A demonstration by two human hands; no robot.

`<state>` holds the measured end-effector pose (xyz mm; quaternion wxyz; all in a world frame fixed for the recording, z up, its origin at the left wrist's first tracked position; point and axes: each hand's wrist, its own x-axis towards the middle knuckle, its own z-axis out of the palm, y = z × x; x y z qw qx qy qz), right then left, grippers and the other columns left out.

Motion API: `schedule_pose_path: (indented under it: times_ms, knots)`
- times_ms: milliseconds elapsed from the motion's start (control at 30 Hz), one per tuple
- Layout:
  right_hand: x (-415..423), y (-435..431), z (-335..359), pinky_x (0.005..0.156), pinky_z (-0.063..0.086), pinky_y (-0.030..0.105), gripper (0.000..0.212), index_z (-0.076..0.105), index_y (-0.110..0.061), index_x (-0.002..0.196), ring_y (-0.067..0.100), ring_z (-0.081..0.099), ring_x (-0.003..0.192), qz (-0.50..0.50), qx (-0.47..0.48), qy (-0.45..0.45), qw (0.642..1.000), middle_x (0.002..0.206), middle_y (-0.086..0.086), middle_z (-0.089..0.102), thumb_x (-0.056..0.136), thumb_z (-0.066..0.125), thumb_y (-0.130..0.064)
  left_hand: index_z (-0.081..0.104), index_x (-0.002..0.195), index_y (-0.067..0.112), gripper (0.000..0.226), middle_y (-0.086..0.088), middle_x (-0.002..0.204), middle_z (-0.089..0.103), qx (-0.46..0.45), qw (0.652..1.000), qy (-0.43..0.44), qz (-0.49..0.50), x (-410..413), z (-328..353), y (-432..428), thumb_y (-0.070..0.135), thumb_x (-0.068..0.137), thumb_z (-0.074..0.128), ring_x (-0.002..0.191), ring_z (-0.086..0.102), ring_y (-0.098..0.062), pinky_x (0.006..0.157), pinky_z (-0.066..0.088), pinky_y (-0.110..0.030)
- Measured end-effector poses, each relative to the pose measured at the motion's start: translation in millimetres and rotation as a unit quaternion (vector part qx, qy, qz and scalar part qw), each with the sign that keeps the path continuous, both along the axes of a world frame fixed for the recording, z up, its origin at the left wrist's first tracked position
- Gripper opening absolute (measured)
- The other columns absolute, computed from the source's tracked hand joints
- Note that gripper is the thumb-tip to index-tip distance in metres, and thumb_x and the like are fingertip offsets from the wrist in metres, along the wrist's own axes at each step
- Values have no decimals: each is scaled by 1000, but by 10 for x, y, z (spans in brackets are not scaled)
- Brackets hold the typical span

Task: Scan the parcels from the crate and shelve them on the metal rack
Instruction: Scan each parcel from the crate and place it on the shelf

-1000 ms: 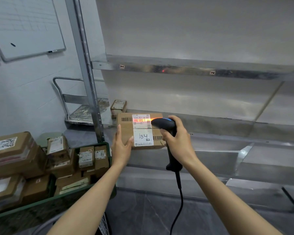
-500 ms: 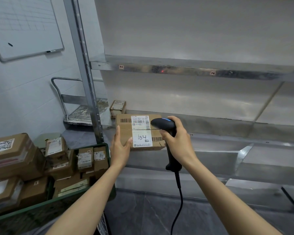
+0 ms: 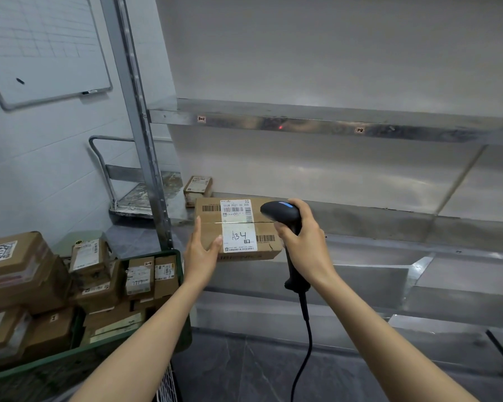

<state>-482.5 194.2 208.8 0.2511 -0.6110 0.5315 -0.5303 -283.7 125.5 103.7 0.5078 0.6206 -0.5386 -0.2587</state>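
Observation:
My left hand (image 3: 199, 250) holds a brown cardboard parcel (image 3: 211, 229) by its left end, thumb on the front face beside a white label marked "A34". My right hand (image 3: 304, 246) grips a black corded barcode scanner (image 3: 282, 216), whose head sits just right of the label, over the parcel's right part. The parcel hangs in front of the metal rack (image 3: 346, 124), level with its middle shelf. A green crate (image 3: 79, 358) at lower left is full of several more brown parcels (image 3: 99, 288).
A small labelled parcel (image 3: 198, 188) lies at the left end of the rack's middle shelf. A metal upright (image 3: 140, 134) stands left of it, with a platform trolley (image 3: 134, 195) and whiteboard (image 3: 41, 50) behind. A small red dot shows on the upper shelf's edge. Grey floor lies below.
The orange scan beam seen on the label one second ago has gone out. Parcel and both hands have hardly moved.

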Motion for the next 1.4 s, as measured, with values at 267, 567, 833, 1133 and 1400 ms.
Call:
schedule_pose_path:
  times_ms: [267, 567, 833, 1133, 1400]
  knots:
    - [-141, -278, -19, 61, 36, -2, 38, 48, -34, 118, -21, 51, 80, 9, 0, 15, 1000, 90, -22, 57, 91, 60, -11, 11, 152, 35, 75, -6, 149, 40, 16, 1000, 3, 15, -46, 6, -251, 40, 92, 57, 135, 40, -27, 106, 36, -46]
    - [-65, -844, -129, 57, 36, -1, 40, 47, -31, 126, -20, 52, 77, -18, 20, 22, 999, 90, -21, 57, 92, 58, -13, 18, 146, 45, 66, 15, 135, 48, -4, 999, 11, -53, 92, -23, -794, 43, 92, 56, 118, 46, -3, 99, 38, -27]
    - [269, -1659, -179, 55, 40, 3, 40, 45, -28, 128, 2, 56, 77, -63, 27, 16, 997, 94, -8, 59, 93, 59, -17, 9, 153, 31, 77, -2, 143, 49, 25, 995, -34, -96, 461, -153, -1789, 50, 91, 52, 125, 50, -25, 80, 33, -14]
    - [544, -2249, -338, 56, 43, 7, 42, 43, -28, 132, 6, 58, 77, -107, 55, 21, 993, 97, -3, 62, 94, 57, -18, 6, 154, 26, 78, -5, 141, 51, 104, 981, -29, -159, 629, -284, -2486, 44, 94, 53, 124, 51, -27, 88, 36, -25]
    - [545, -2602, -423, 64, 43, 6, 42, 42, -26, 132, 5, 56, 91, -100, 66, 19, 993, 104, -15, 56, 94, 57, -15, 8, 153, 28, 77, -7, 140, 49, 153, 976, 8, -157, 635, -426, -2839, 39, 94, 56, 115, 55, -25, 88, 48, -33]
